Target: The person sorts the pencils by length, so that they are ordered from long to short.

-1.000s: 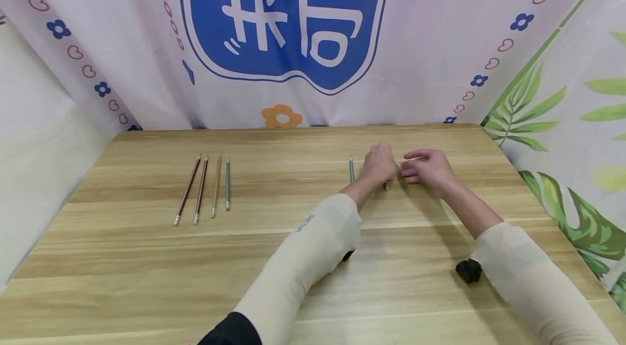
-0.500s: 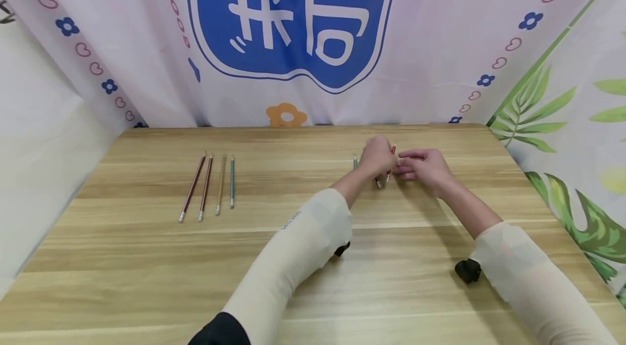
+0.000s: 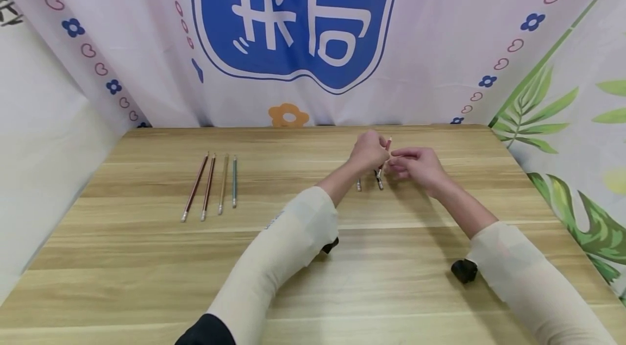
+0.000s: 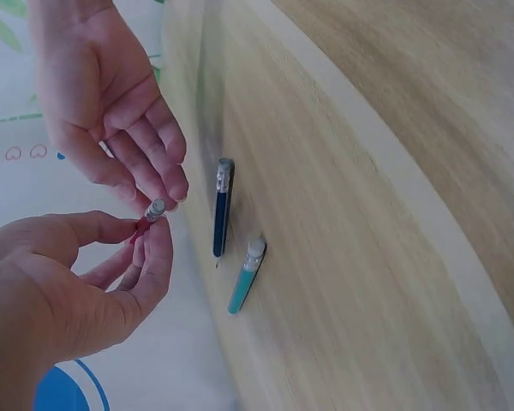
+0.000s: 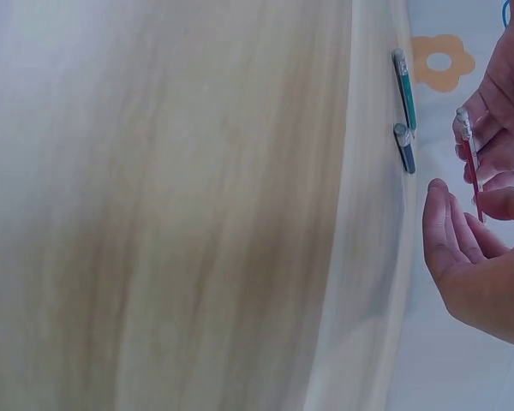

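My left hand [image 3: 369, 150] pinches a red pencil [image 4: 142, 228] between thumb and fingers, its white eraser end showing. In the head view, the red pencil's upper part [image 3: 388, 144] stands out past the fingers. Beside it my right hand [image 3: 421, 167] has loosely bent, spread fingers; in the right wrist view, its thumb [image 5: 501, 204] overlaps the pencil's lower end. Below the hands, a dark blue pencil [image 4: 222, 210] and a teal pencil [image 4: 245, 278] lie on the table, eraser ends toward me. My left hand hides their far parts in the head view.
Two dark red pencils [image 3: 195, 186], a yellowish pencil [image 3: 223, 184] and another teal pencil [image 3: 235, 182] lie in a row at the left of the wooden table [image 3: 146, 269]. A printed curtain [image 3: 440, 51] hangs behind the table's back edge.
My left hand has moved left and slightly back, bringing the red pencil into view. The dark pencil's eraser end has come out from beneath it. The right hand has shifted slightly left.
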`<move>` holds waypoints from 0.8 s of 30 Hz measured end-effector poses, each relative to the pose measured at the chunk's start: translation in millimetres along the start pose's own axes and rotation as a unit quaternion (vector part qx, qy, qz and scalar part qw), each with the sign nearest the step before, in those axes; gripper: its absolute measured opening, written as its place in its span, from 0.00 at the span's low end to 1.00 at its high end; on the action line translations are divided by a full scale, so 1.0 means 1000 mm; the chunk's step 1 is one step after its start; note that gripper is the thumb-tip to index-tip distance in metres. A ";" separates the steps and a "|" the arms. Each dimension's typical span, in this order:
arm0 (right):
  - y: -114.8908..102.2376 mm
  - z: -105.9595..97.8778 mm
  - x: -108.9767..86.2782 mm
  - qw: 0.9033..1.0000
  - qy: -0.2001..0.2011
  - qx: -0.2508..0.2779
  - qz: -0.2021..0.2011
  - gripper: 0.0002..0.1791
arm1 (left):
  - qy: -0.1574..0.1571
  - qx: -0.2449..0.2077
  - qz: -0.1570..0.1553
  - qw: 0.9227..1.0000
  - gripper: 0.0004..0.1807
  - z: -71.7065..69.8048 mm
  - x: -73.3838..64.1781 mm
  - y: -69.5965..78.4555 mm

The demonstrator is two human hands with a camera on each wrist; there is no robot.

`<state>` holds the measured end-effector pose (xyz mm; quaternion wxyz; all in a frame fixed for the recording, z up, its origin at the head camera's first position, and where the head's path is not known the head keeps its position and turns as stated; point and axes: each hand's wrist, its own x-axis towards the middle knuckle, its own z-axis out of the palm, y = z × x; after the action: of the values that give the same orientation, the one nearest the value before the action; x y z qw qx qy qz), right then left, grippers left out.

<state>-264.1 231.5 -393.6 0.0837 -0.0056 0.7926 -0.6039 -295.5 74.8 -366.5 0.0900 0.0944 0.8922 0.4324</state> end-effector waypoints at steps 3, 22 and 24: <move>-0.002 0.004 0.000 1.000 -0.001 -0.001 0.000 0.22 | 0.002 -0.003 0.004 1.000 0.07 -0.005 -0.002 -0.002; -0.009 0.023 0.003 0.999 -0.022 0.011 -0.023 0.23 | -0.008 -0.004 -0.015 1.000 0.17 -0.032 -0.006 -0.022; -0.010 0.025 0.003 0.999 -0.023 0.010 -0.025 0.22 | -0.009 -0.012 -0.015 1.000 0.18 -0.035 -0.008 -0.023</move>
<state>-264.6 204.7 -390.4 0.0871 -0.0383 0.7841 -0.6132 -298.4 32.4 -363.2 0.1053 0.0833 0.8877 0.4405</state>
